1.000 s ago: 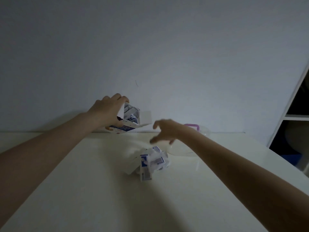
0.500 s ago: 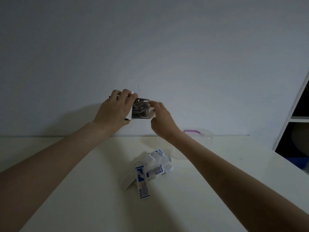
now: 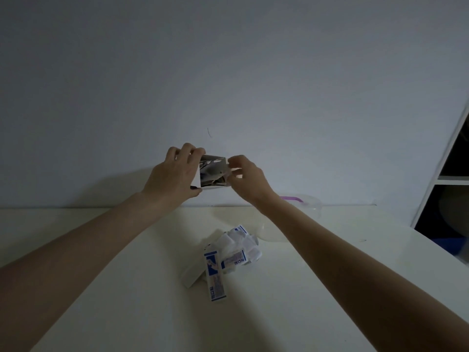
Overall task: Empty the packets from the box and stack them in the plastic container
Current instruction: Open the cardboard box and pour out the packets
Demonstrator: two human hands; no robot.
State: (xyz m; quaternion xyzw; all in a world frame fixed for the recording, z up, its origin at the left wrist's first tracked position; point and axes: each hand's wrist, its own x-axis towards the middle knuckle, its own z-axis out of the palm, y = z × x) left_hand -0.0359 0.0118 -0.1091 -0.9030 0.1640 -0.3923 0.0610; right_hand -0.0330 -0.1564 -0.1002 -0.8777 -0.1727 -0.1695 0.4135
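I hold a small white cardboard box (image 3: 212, 171) up in the air before the wall, its open end facing me with a few packets showing inside. My left hand (image 3: 175, 174) grips the box's left side. My right hand (image 3: 247, 179) pinches the box's right edge at its flap. On the white table (image 3: 101, 288) below lies a loose pile of white and blue packets (image 3: 228, 252), one long packet sticking out toward me. A clear plastic container (image 3: 308, 203) with a purple part stands behind my right forearm, partly hidden.
A white shelf unit (image 3: 446, 179) with dark compartments stands at the right edge. A plain wall runs behind the table's far edge. The room is dim.
The box rose from tilted low over the table to level in front of the wall. My right hand came up from above the packet pile and took the box's right edge.
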